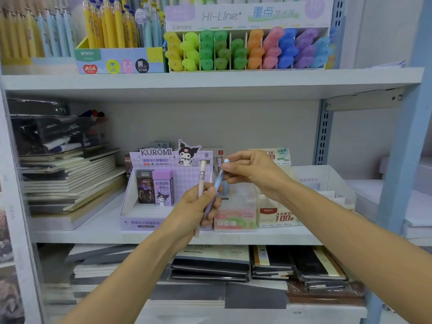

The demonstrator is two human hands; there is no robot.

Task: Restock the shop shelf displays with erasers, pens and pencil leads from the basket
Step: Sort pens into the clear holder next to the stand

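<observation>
Both bare arms reach forward and meet near the centre of the frame. The left forearm [131,272] rises from the lower left; its hand, the left hand [196,206], sits just below centre with fingers curled and the thumb laid across the front, gripping a beige tube [202,174] that stands nearly upright, together with the lower part of a blue-lilac tube [218,183]. The right forearm [339,220] enters from the lower right edge and slopes up to the left, the wrist bent slightly downward. The right hand [250,170] lies above and right of the left, pinching the upper end of the blue-lilac tube between thumb and fingertips.
</observation>
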